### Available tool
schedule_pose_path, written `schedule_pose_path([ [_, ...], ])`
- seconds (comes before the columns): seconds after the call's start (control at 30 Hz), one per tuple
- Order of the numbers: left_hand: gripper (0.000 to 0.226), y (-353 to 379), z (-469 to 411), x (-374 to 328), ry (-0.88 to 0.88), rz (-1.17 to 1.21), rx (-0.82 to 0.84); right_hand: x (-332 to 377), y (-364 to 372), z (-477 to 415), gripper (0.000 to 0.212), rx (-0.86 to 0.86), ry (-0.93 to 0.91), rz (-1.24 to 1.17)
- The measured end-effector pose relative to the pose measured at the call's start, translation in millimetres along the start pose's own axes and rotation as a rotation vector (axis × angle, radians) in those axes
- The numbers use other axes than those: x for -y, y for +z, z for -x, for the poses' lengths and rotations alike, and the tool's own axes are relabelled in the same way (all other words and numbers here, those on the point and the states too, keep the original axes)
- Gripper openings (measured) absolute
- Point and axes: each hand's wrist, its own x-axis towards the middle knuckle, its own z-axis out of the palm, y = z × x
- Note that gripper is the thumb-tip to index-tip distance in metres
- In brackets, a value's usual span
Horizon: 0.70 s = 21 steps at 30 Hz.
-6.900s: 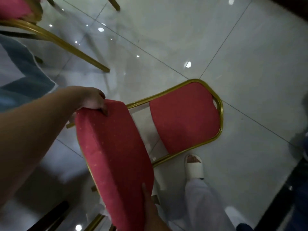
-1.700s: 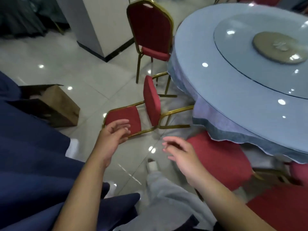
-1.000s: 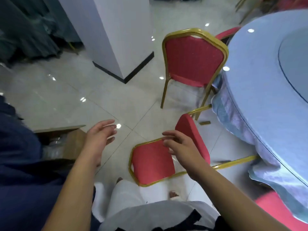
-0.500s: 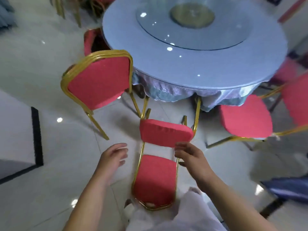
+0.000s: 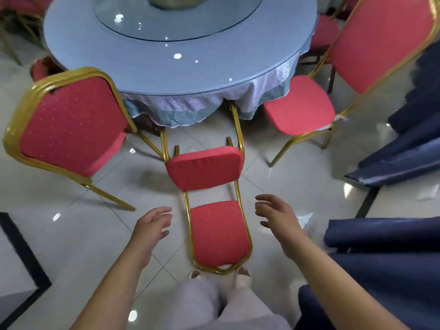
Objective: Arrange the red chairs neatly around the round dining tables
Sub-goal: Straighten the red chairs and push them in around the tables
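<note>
I'm counting at least five red chairs [image 5: 204, 172] [image 5: 71, 120] [image 5: 297, 108] [image 5: 39, 69] [image 5: 325, 32], sitting at six, nine, two, ten and one o'clock, the last two showing only as slivers. I'm seeing one round table [image 5: 181, 70] at twelve, carrying one glass turntable [image 5: 178, 25]. I'm also counting two hands, the left hand [image 5: 152, 225] and the right hand [image 5: 278, 217], and two slippers [image 5: 194, 273] [image 5: 242, 277] at six.

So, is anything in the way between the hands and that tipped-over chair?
Nothing visible. The left hand and right hand hover open either side of the fallen chair, with only bare floor between.
</note>
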Motion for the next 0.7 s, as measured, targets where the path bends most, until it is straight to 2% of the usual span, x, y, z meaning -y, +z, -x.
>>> schedule_pose_path([
  [0.17,0.019,6.5,-36.7,41.4,-0.129,-0.060,0.027,-39.1,1.2,-29.7,0.025,-0.044,0.083,0.040],
  [0.37,0.022,32.4,-127.9,109.7,-0.328,-0.111,0.065,-99.6,4.8,-110.6,0.031,-0.133,0.164,0.153],
  [0.5,0.012,50.9,-200.2,172.9,-0.482,-0.217,0.139,-184.6,15.3,-175.1,0.038,-0.240,0.274,0.226],
  [0.7,0.016,85.1,-310.7,275.9,-0.518,-0.277,0.135,-340.9,44.4,-273.5,0.070,-0.172,0.523,0.316],
])
